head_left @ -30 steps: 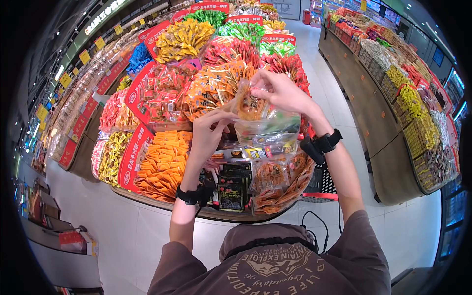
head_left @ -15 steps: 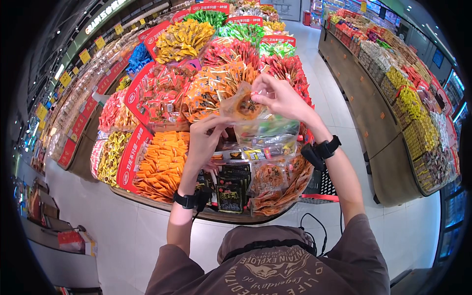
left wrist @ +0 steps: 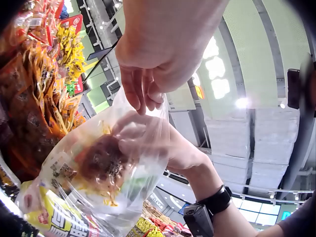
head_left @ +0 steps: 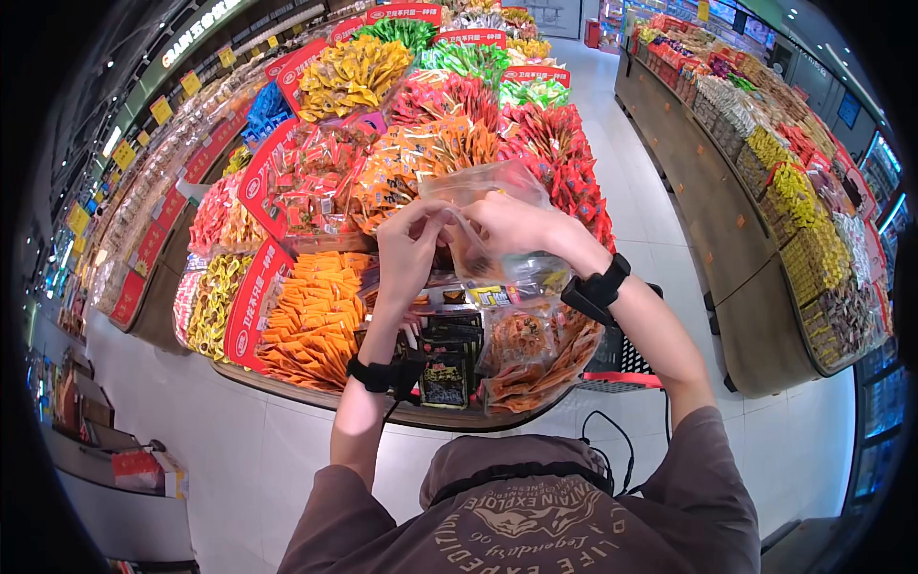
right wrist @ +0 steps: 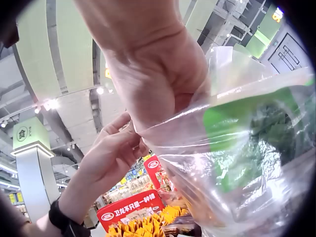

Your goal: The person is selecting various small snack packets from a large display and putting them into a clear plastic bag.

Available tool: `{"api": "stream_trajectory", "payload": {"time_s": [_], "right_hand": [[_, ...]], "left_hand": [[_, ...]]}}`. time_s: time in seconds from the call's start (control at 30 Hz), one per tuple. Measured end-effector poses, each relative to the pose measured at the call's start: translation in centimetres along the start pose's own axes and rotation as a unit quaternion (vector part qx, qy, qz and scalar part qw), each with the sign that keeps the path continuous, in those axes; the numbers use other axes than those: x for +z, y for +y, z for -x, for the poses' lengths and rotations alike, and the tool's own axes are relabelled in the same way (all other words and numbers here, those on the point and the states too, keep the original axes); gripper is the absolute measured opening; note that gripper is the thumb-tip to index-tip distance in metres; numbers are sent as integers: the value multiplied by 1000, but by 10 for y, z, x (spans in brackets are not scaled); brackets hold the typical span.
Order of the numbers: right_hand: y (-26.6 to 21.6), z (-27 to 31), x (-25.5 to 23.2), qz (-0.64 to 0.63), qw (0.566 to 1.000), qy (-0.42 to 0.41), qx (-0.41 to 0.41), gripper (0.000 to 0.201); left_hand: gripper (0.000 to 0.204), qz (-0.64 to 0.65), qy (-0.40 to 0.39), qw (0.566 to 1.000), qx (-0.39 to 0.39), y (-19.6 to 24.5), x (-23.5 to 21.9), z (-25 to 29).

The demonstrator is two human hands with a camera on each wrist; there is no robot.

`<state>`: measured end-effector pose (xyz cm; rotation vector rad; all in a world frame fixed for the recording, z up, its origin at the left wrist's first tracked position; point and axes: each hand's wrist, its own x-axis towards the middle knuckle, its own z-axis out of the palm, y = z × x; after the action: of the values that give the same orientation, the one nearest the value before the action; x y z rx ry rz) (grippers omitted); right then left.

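Note:
My left hand [head_left: 409, 244] pinches the rim of a clear plastic bag [head_left: 521, 268] above the snack stand. Through the film in the left wrist view, my right hand [left wrist: 140, 131] is inside the bag, its fingers holding a clear packet with a round brown snack [left wrist: 101, 163]. A yellow packet [left wrist: 57, 212] with black lettering lies lower in the bag. The right wrist view shows a green packet [right wrist: 237, 126] behind the film, below my right wrist. In the head view, the right fingertips are hidden by the hand and the bag.
Below the hands, the stand holds black packets [head_left: 445, 368], orange packets [head_left: 311, 316] and clear snack packets [head_left: 521, 340]. Red sign boards [head_left: 260, 301] divide the sections. A dark basket [head_left: 631, 349] with a red rim stands right of the stand. Another snack counter [head_left: 727, 230] lines the aisle.
My right hand has come down and toward the left hand, bringing the round snack packet from above the bag's opening into the bag. My left hand keeps its pinch on the rim.

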<state>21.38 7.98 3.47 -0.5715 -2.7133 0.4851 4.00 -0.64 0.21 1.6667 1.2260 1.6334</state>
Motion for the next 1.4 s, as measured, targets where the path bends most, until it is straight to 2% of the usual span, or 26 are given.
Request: {"api": "stream_trajectory", "payload": {"time_s": [0.07, 0.17, 0.2, 0.23, 0.3, 0.43, 0.5, 0.53, 0.57, 0.6, 0.63, 0.7, 0.77, 0.83, 0.87, 0.9, 0.97, 1.03, 1.1, 1.13, 1.23, 1.3, 1.37, 1.4], "right_hand": [[10, -1, 10, -14, 998, 12, -59, 19], [12, 1, -7, 50, 998, -7, -45, 13], [5, 6, -13, -4, 999, 34, -11, 19], [3, 10, -21, 16, 999, 43, 12, 33], [4, 16, -31, -9, 997, 21, 74, 41], [10, 27, -50, 55, 997, 36, 47, 37], [13, 31, -54, -24, 988, 140, 67, 29], [14, 32, -52, -11, 979, 187, 77, 20], [15, 35, -49, -13, 979, 185, 81, 20], [13, 39, -46, 8, 965, 258, 38, 20], [11, 43, -43, 28, 944, 328, -5, 20], [1, 58, -32, 4, 937, 349, 13, 20], [-8, 74, -20, 46, 903, 428, -14, 19], [-15, 96, -4, 37, 907, 418, 8, 17], [-17, 105, 6, 56, 907, 417, -2, 16], [-19, 113, 16, 75, 906, 416, -11, 15], [-25, 126, 34, 46, 937, 346, -25, 13], [-31, 132, 48, 28, 965, 259, -26, 14], [-32, 132, 65, -11, 974, 226, -32, 13], [-33, 130, 71, -12, 974, 226, -33, 13], [-35, 121, 82, -66, 987, 140, -39, 14], [-35, 116, 95, -88, 989, 111, -47, 17], [-32, 116, 105, -68, 997, 19, -30, 29], [-30, 116, 112, -51, 998, 9, -26, 33]], "left_hand": [[13, 2, 7, 1000, -6, -1, 0, -1], [15, -4, 18, 1000, 1, -5, -5, -2], [15, 14, 26, 1000, 0, -8, -8, -3], [15, 32, 33, 999, -3, -10, -11, -3], [15, 34, 28, 999, -5, -10, -15, -3], [18, 39, 17, 999, -14, -10, -14, -7], [20, 50, 7, 999, -13, -10, -11, -6], [22, 48, -4, 999, -3, -8, -9, -5], [25, 47, -14, 999, 7, -6, -7, -3], [35, 34, -23, 999, -1, -6, -8, 0], [35, 36, -24, 999, -4, -8, -8, 4], [43, 12, 30, 999, 4, -13, -9, 18], [50, -9, 29, 1000, 5, -20, -20, 35], [50, -77, -28, 995, -60, -21, -30, 54], [47, -40, -26, 989, -142, -14, -30, 67], [47, -40, -25, 988, -145, -21, -34, 77], [36, -144, -114, 976, -121, -45, -43, 96], [26, -211, -151, 964, -62, -54, -41, 110], [25, -254, -179, 950, 17, -60, -36, 115], [24, -272, -182, 944, 31, -61, -32, 116], [22, -317, -177, 930, 61, -68, -21, 112], [23, -337, -182, 921, 66, -75, -16, 111], [26, -338, -211, 915, 59, -82, -12, 112], [26, -347, -205, 913, 62, -84, -11, 112]]}}
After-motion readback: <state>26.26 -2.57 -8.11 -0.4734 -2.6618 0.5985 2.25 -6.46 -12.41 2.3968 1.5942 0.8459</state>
